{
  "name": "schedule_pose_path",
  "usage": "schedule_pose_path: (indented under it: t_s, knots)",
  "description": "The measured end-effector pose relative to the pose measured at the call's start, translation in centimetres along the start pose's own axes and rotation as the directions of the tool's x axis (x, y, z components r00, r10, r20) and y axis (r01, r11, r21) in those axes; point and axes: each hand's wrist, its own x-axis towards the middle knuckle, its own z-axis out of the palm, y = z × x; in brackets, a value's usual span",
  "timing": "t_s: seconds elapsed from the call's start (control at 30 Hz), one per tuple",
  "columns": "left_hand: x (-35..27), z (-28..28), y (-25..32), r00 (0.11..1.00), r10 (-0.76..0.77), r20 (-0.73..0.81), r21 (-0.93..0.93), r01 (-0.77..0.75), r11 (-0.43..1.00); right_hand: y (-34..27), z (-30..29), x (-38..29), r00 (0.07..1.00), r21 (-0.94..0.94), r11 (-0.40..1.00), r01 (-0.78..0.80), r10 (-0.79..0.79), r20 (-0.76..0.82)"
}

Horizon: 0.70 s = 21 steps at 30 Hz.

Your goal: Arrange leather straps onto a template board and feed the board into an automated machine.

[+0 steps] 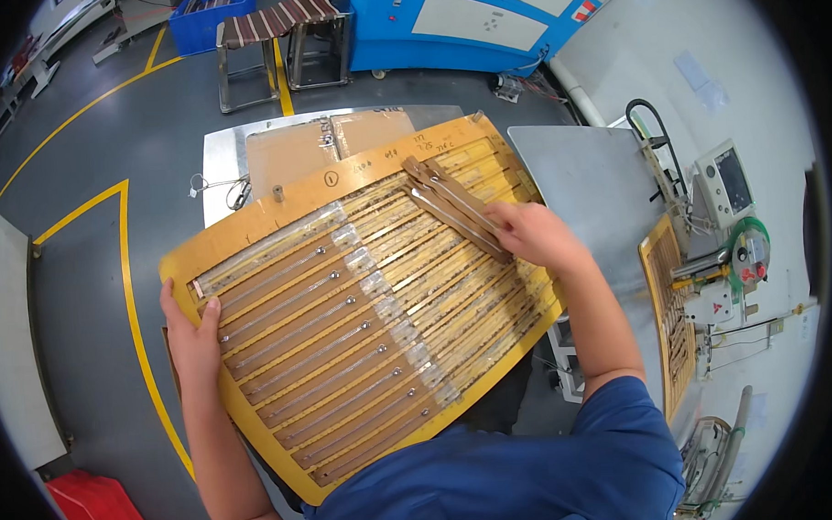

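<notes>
A slotted yellow board (286,481) lies tilted before me, its far rim bearing handwriting. My left hand (193,330) grips its left edge, thumb on top. In the slots of its left half rest several brown zippers (301,319), each with metal teeth and a slider at the right end. My right hand (535,235) holds the near end of a small bunch of loose brown zippers (455,207), which lies across the right half of the board. Strips of clear tape (383,295) run across the board's middle. My right fingertips are partly hidden.
Beyond the board, flattened cardboard (288,151) covers part of a metal table. To the right, a machine (732,256) stands over a second slotted board (653,252). Stools (251,66), a blue crate (205,30) and a blue cabinet (388,41) stand farther back. A red bin (98,508) is at lower left.
</notes>
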Motion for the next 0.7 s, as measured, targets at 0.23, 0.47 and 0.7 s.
schedule_pose_path:
  t_s: [0.23,0.47,0.7]
  knots:
    - [0.4,0.4,-0.4,1.0,0.002,-0.002,-0.024,-0.002,1.0,1.1,3.0,1.6,0.994,-0.172,0.98,-0.105,0.109,0.014]
    - [0.5,-0.1,-1.8,0.999,0.027,-0.03,-0.014,-0.028,1.0,-1.3,-0.1,1.4,0.991,0.32,0.947,-0.027,-0.017,0.135]
    - [0.7,0.1,-1.9,0.998,0.045,-0.041,0.076,-0.042,0.996,-9.4,2.3,7.2,0.936,0.542,0.777,0.32,-0.348,-0.053]
